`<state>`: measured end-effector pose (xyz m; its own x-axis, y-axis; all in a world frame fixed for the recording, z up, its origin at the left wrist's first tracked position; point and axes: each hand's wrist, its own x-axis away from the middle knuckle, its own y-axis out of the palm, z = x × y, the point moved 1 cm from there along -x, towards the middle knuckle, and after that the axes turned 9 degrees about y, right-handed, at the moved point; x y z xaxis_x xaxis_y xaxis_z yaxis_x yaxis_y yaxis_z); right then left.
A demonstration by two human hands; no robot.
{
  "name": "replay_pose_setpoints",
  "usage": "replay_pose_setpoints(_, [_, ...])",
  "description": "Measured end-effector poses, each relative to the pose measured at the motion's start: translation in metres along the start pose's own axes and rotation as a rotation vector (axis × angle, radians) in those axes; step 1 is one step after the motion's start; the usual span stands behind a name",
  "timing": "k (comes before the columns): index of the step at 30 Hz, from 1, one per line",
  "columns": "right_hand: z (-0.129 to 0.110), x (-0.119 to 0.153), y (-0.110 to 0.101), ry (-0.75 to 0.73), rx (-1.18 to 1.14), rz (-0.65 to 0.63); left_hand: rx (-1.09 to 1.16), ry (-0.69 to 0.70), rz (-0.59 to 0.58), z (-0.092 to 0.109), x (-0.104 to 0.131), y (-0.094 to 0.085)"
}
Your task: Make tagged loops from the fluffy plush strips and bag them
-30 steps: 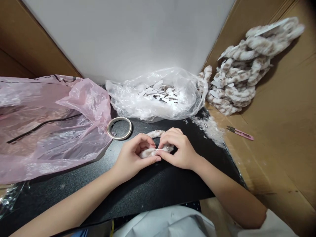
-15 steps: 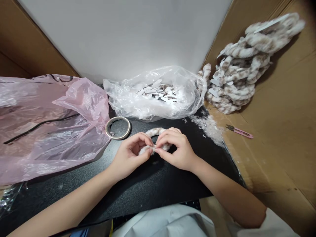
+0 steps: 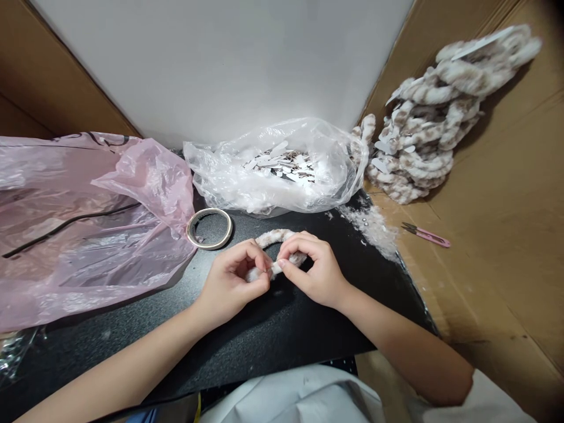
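Note:
A fluffy white-and-brown ring (image 3: pixel 274 237) rests on the black table (image 3: pixel 247 343) between my hands. My left hand (image 3: pixel 238 276) is at its left side, thumb and forefinger pinched together near the front of the ring; what these fingertips hold is too small to make out. My right hand (image 3: pixel 312 267) grips the front right part of the ring between thumb and fingers. A short pale section of the ring shows between the two sets of fingertips.
A tape roll (image 3: pixel 210 229) lies left of the ring, beside a pink plastic bag (image 3: pixel 150 235). Behind are a clear bag (image 3: pixel 273 191) with white tags and a pile of fluffy rings (image 3: pixel 423 135). Pink snips (image 3: pixel 426 235) lie on cardboard at right.
My left fingertips have moved slightly left and down, away from my right fingertips. More of the pale section now shows between them.

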<state>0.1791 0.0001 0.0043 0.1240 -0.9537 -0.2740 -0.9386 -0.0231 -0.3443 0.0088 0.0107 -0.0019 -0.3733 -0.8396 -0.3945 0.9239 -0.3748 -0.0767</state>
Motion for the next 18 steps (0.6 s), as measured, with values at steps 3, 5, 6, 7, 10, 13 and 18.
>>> replay_pose_setpoints(3, [-0.0005,0.0000,-0.0027,-0.013,0.039,0.012,-0.030,0.025,-0.009,-0.0003,-0.0003,-0.0003])
replay_pose_setpoints(5, [-0.0008,0.0003,-0.0044,-0.016,0.077,0.013,-0.064,0.043,-0.021,-0.0005,-0.0004,-0.0007])
replay_pose_setpoints(6, [-0.0011,0.0005,-0.0048,-0.023,0.100,0.001,-0.086,0.053,-0.029,-0.0006,-0.0003,-0.0010])
replay_pose_setpoints(7, [-0.0013,0.0008,-0.0049,-0.036,0.126,-0.016,-0.114,0.064,-0.038,-0.0007,0.0000,-0.0013])
replay_pose_setpoints(10, [-0.0020,0.0015,-0.0043,-0.079,0.181,-0.063,-0.212,0.101,-0.072,-0.0011,0.0008,-0.0025])
replay_pose_setpoints(13, [-0.0025,0.0018,-0.0043,-0.064,0.176,-0.078,-0.294,0.146,-0.113,-0.0011,0.0005,-0.0044])
replay_pose_setpoints(18, [-0.0023,0.0007,-0.0061,0.017,0.068,-0.162,-0.369,0.208,-0.196,-0.0012,-0.0014,-0.0076])
